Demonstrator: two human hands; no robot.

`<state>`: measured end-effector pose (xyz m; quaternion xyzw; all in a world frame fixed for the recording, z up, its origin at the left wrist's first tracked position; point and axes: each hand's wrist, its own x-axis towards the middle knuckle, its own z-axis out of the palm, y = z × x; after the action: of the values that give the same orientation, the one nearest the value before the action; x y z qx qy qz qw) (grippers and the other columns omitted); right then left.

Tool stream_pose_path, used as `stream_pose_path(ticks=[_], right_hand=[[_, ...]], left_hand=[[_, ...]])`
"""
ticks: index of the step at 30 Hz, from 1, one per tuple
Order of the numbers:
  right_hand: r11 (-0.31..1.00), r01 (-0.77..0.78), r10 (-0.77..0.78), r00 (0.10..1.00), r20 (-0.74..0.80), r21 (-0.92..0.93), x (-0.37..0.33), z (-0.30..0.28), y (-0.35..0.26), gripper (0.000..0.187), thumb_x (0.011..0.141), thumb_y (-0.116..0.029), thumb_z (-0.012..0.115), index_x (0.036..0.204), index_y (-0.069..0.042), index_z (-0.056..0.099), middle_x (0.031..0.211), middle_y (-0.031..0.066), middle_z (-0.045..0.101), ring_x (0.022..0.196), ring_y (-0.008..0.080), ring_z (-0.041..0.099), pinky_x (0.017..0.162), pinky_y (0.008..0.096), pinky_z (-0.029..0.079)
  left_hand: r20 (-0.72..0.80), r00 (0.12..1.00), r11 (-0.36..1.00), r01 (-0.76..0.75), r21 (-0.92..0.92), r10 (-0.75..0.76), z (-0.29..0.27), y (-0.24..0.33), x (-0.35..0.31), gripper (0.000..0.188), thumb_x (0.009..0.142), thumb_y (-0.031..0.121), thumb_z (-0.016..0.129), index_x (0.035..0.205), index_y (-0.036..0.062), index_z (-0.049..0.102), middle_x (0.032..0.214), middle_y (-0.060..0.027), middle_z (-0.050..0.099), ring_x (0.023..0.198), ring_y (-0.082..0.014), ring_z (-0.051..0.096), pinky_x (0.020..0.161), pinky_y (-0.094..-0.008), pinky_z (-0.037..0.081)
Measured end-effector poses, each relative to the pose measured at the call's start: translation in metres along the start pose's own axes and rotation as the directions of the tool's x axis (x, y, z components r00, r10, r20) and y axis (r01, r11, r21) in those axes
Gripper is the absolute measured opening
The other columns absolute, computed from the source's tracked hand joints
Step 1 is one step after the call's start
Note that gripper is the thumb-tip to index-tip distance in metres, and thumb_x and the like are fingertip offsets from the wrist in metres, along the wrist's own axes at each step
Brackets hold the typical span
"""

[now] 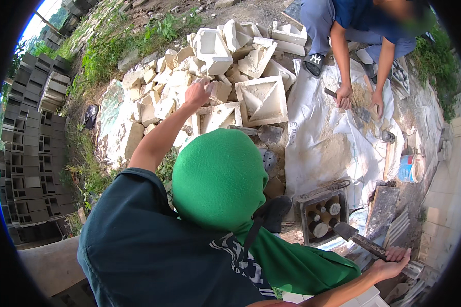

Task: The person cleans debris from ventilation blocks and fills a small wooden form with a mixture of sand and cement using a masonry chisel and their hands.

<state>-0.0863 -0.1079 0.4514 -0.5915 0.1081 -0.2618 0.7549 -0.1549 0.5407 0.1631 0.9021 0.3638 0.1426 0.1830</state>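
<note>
Neither my left hand nor my right hand shows in this view. Close in front is a squatting person in a green head covering [217,176] and dark shirt [143,245]. That person's left hand [198,93] rests on a pile of pale broken blocks [161,97]. Their right hand [392,262] grips the handle of a hatchet-like tool [347,231], its dark flat head beside a dark metal mould box [301,220] with round cores inside. Next to the left hand lie pale cast blocks [262,102] with triangular recesses.
At upper right, another person [343,56] crouches, one hand on a dark-handled tool, over a white sheet [312,138] with sandy powder. A blue-and-white bucket [410,169] and a dark board [381,210] lie at the right. Grey hollow blocks [30,153] are stacked at far left.
</note>
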Motion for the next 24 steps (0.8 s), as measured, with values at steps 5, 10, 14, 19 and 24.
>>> stream_pose_path(ticks=[5,10,14,19,24], right_hand=[[1.000,0.007,-0.007,1.000,-0.022,-0.011,-0.001,0.005,0.000,0.039,0.094,-0.018,0.048,0.061,-0.015,0.026,0.056,-0.0034,0.019,0.047,0.0076,0.018,0.046,0.0251,0.022],[1.000,-0.008,0.008,1.000,0.003,-0.026,-0.001,-0.003,0.004,0.040,0.094,-0.018,0.047,0.061,-0.015,0.025,0.055,-0.0034,0.020,0.046,0.0080,0.018,0.047,0.0250,0.022],[1.000,-0.025,0.026,1.000,0.011,-0.018,-0.001,0.005,0.001,0.039,0.094,-0.017,0.047,0.061,-0.015,0.026,0.056,-0.0033,0.020,0.047,0.0077,0.018,0.046,0.0252,0.022],[0.999,-0.023,0.023,1.000,-0.006,-0.049,0.000,0.006,-0.001,0.041,0.094,-0.018,0.046,0.060,-0.016,0.024,0.055,-0.0029,0.017,0.047,0.0092,0.016,0.049,0.0262,0.023],[1.000,-0.017,0.017,0.999,-0.027,-0.002,0.002,0.003,-0.001,0.040,0.094,-0.017,0.046,0.060,-0.015,0.025,0.055,-0.0032,0.019,0.047,0.0080,0.017,0.048,0.0258,0.022]], left_hand=[[-0.112,0.916,0.908,0.398,0.129,-0.386,-0.009,-0.069,0.035,0.085,0.078,0.056,0.060,0.140,0.0062,0.029,0.125,-0.0236,0.052,0.115,-0.0358,0.052,0.102,-0.0428,0.036],[0.278,0.889,0.925,0.308,0.223,-0.363,-0.017,-0.112,0.048,0.121,0.064,0.080,0.057,0.146,0.0043,0.012,0.123,-0.0234,0.054,0.116,-0.0338,0.052,0.095,-0.0430,0.044],[0.307,0.897,0.926,0.225,0.302,-0.318,-0.032,-0.122,0.069,0.109,0.069,0.074,0.058,0.145,0.0075,0.020,0.118,-0.0196,0.059,0.108,-0.0331,0.058,0.092,-0.0427,0.046],[0.211,0.963,0.946,0.093,0.312,-0.165,-0.065,-0.104,0.068,0.070,0.083,0.038,0.057,0.142,0.0117,0.030,0.094,-0.0214,0.065,0.089,-0.0370,0.062,0.079,-0.0459,0.048],[0.041,0.972,0.957,0.220,0.188,-0.232,-0.094,-0.107,0.072,0.050,0.083,0.033,0.053,0.126,0.0084,0.049,0.094,-0.0230,0.065,0.090,-0.0380,0.062,0.082,-0.0457,0.046]])
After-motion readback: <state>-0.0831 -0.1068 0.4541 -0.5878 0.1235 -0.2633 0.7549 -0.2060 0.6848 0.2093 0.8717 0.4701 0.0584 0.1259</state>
